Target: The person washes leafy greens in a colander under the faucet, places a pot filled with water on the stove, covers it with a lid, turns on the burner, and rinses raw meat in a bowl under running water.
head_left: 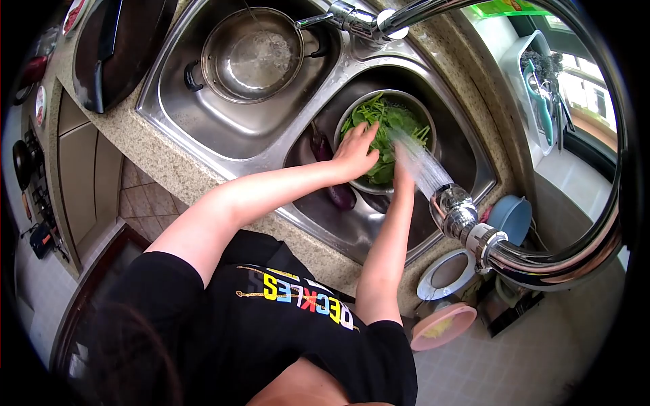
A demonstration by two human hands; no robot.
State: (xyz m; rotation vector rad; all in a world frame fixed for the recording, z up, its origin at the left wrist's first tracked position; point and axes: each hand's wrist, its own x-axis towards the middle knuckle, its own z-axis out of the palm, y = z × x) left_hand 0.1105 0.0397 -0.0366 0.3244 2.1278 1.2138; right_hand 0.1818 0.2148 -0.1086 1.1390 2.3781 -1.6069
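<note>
Leafy greens with long stems fill a round metal bowl in the right-hand sink basin. My left hand rests on the near left side of the greens, its fingers spread apart. At the right side of the bowl, my right hand reaches in among the leaves; water and leaves hide its fingers. A spray of water pours from the faucet head onto the greens beside that hand. Dark purple eggplants lie in the basin left of the bowl, partly under my left wrist.
A two-handled metal pot with water in it stands in the left basin. The curved faucet pipe arches along the right. A dark pan sits on the left counter. Pink and blue containers are at right.
</note>
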